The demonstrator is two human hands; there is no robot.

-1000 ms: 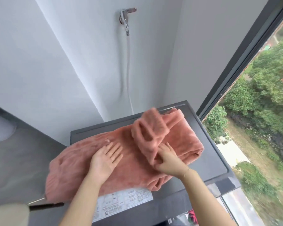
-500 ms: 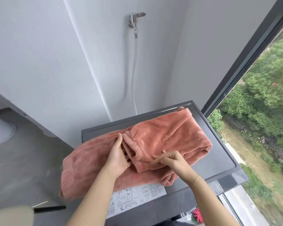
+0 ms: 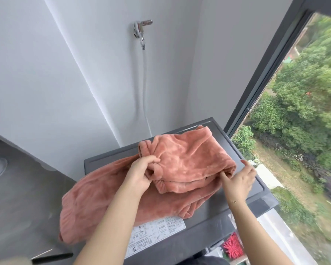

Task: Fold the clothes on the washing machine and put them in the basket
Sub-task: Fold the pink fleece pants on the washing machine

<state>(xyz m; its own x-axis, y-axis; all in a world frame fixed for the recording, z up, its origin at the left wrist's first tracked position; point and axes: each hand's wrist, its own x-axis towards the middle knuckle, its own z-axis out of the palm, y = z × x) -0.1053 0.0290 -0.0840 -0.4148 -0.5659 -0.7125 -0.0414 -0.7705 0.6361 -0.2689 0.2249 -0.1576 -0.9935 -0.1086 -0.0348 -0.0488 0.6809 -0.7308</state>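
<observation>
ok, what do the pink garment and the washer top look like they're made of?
Salmon-pink plush garment: looks like fleece or velour, given its soft nap with a patchy sheen and thick rounded folds. Dark grey washing machine top: smooth and matte with a moulded raised rim, probably plastic or coated metal.

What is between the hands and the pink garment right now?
Nothing: the left hand grips a bunch of the pink garment and the right hand touches its right edge. No basket is in view.

Head-worn camera looks steeply down, close over the washing machine (image 3: 246, 199) top
</observation>
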